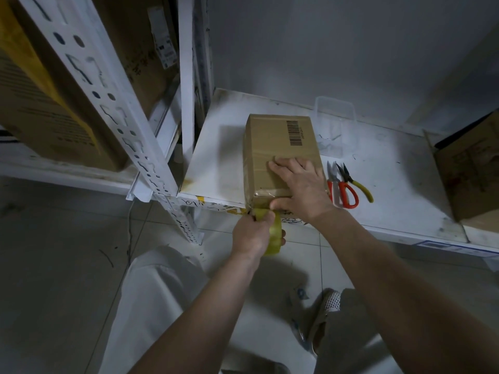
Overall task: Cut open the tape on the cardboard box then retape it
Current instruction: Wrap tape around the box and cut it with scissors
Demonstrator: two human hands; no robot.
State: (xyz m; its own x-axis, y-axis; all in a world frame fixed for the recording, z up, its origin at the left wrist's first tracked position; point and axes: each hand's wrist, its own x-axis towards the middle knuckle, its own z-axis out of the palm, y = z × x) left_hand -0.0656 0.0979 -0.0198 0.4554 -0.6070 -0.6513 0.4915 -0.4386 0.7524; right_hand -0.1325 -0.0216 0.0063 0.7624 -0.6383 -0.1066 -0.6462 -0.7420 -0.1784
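Note:
A brown cardboard box (278, 147) with a barcode on top lies on the white shelf (399, 190), its near end at the shelf's front edge. My right hand (299, 182) rests flat on the box's top, fingers straight, thumb pressing tape against the near end face. My left hand (253, 233) grips a yellowish roll of clear tape (274, 236) just below the box's near end, with a strip of tape running up to the box. Red-handled scissors (343, 190) lie on the shelf right of the box.
Yellow-handled pliers (356, 182) lie beside the scissors. A clear plastic tub (334, 125) stands behind the box. An open cardboard box (469, 168) sits at the far right. A white slotted shelf post (113, 103) and large cartons (48, 103) stand to the left. Below is tiled floor.

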